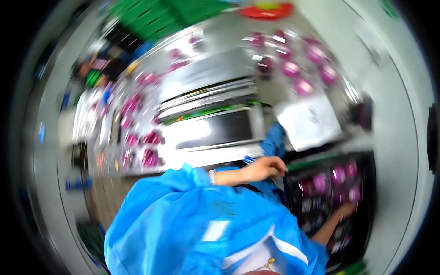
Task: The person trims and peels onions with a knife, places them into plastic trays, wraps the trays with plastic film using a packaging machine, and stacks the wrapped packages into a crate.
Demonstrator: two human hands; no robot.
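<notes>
My left hand [266, 168] is at the left edge of a dark crate [372, 183], its fingers curled; what they hold, if anything, is hidden. Inside that crate, my right hand [347, 210] has its fingers at the lower edge of a pack of red onions [354, 193], blurred by motion, and seems to grip it. Other purple onions [321, 182] lie in the crate beside it, with shiny dark packs nearer to me. Just beyond my left hand is a dark blue fabric sleeve or cloth [274, 140].
A steel table ahead carries a flat machine with a dark panel [215, 130]. Loose purple onions [291, 69] lie at its right, wrapped ones [151, 156] at its left. A white sheet [309, 121] lies near the crate. Green crates [156, 18] stack at the back, near a red bowl [266, 11].
</notes>
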